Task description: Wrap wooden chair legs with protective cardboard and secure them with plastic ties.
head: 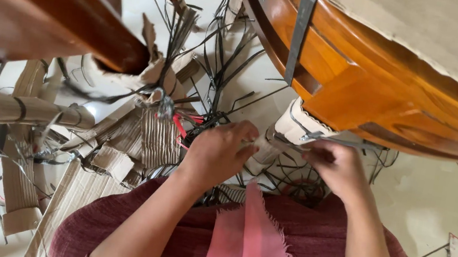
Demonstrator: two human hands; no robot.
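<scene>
A: Seen from the head camera, what does each hand do?

B: Both hands work on the cardboard-wrapped table leg, which reaches down from the rim of the round wooden tabletop to a spot just in front of the person's lap. The left hand has its fingers curled closed on the lower part of the cardboard wrapping, seemingly to steady it. The right hand is pinched shut near the top of the wrapping, where a grey plastic strap runs across; whether it grips the strap or the cardboard edge I cannot tell.

A: Why is the leg held so close?

B: Probably so that both hands can reach it while the person sits low. The heavy tabletop stays where it stands, toward the upper right corner of the tiled floor.

A: And the surroundings?

B: Torn corrugated cardboard pieces and loose dark packing straps lie heaped on the floor at the left, near the left hand. A second dark wooden furniture part fills the upper left. One grey strap binds the tabletop's cardboard cover. A pink frayed cloth lies over the maroon lap.
</scene>
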